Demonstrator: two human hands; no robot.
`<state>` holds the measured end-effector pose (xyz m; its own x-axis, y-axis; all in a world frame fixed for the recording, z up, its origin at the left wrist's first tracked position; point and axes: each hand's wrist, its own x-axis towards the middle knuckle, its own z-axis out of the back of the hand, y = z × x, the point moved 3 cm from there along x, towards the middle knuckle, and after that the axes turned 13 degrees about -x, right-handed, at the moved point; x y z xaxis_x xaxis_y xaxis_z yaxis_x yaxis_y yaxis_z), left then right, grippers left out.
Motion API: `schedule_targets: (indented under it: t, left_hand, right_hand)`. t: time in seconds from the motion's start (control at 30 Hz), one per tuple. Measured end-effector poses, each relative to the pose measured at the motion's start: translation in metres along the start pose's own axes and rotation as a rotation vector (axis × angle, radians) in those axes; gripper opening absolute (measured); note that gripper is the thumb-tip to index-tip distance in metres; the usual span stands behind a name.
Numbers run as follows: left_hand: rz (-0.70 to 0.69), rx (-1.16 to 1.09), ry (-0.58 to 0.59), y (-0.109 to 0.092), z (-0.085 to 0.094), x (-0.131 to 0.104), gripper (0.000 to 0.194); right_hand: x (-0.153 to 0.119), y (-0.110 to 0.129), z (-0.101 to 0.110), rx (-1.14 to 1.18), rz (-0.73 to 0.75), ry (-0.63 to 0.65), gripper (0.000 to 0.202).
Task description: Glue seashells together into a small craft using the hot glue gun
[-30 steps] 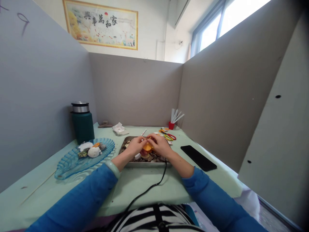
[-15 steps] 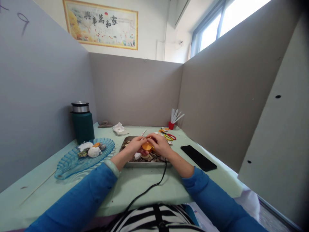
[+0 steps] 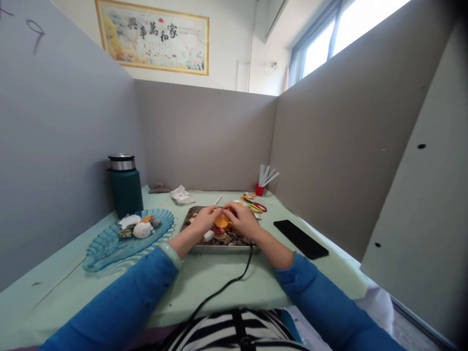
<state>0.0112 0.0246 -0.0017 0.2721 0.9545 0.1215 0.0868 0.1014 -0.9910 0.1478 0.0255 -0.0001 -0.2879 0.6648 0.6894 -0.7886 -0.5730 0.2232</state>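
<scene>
Over a metal tray [image 3: 223,249] of shells and small stones, my left hand [image 3: 204,220] and my right hand [image 3: 242,219] meet with fingers curled in. Between them is an orange piece [image 3: 222,222], gripped from both sides; its exact shape is partly hidden by the fingers. A thin white stick [image 3: 218,200] pokes up behind my left fingertips. Just under the hands, a white piece [image 3: 208,236] lies in the tray. A black cord [image 3: 234,280] runs from near my right wrist toward my body.
At left are a blue glass dish [image 3: 109,251] holding shells and a dark green bottle [image 3: 126,191]. A black phone [image 3: 300,239] lies at right. Behind are scissors [image 3: 258,207], a red cup [image 3: 259,190] with white sticks, and crumpled tissue [image 3: 181,195]. Grey partitions enclose the table.
Both hands stay over the tray with the orange piece, with only slight finger shifts. The white stick's tip has tilted a little more upright.
</scene>
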Motion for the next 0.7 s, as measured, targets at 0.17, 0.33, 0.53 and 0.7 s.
schedule_targets:
  t: [0.17,0.33,0.53,0.7]
  left_hand:
    - [-0.004,0.016,0.009,0.0,0.0,-0.001,0.021]
    - [-0.067,0.105,0.001,0.002,0.002,0.002,0.023]
    - [-0.127,0.288,-0.044,0.006,0.006,0.008,0.023]
    - [-0.227,0.515,-0.103,0.002,0.01,0.01,0.022]
  right_hand:
    - [0.0,0.0,-0.001,0.022,0.005,0.007,0.017]
    - [0.0,0.0,0.0,0.0,-0.013,0.0,0.018]
    - [0.001,-0.001,-0.002,-0.096,-0.015,0.05,0.019]
    - [0.0,-0.001,-0.003,-0.134,0.016,0.053,0.02]
